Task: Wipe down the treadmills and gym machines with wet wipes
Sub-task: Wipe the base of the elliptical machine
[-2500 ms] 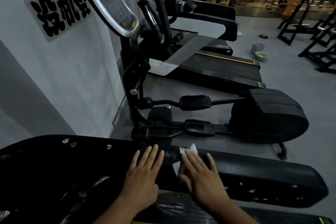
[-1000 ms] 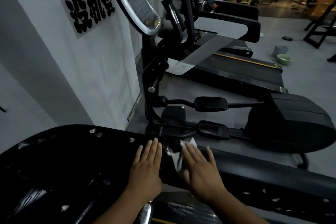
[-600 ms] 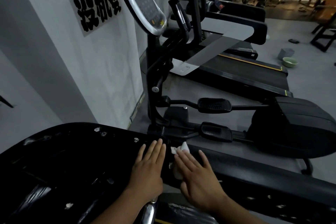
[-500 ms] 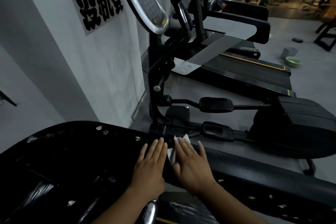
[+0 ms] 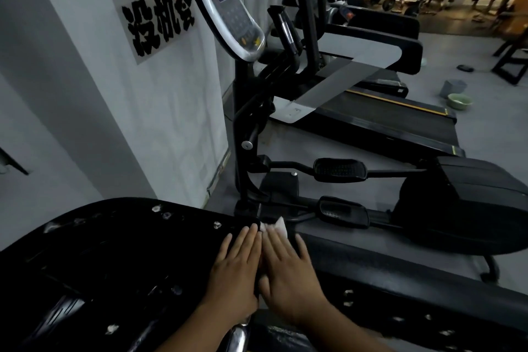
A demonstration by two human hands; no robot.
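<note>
Both flat, fingers straight: left hand (image 5: 234, 274) bare, right hand (image 5: 288, 274) pinning your wipe (image 5: 275, 226) at the treadmill rail's (image 5: 371, 263) far edge, where it could slip over.

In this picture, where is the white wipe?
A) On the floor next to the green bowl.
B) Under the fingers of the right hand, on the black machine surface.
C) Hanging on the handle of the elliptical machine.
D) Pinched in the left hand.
B: the white wipe peeks out from under the flat fingers of the right hand, on the black surface; the left hand lies beside it.
</note>
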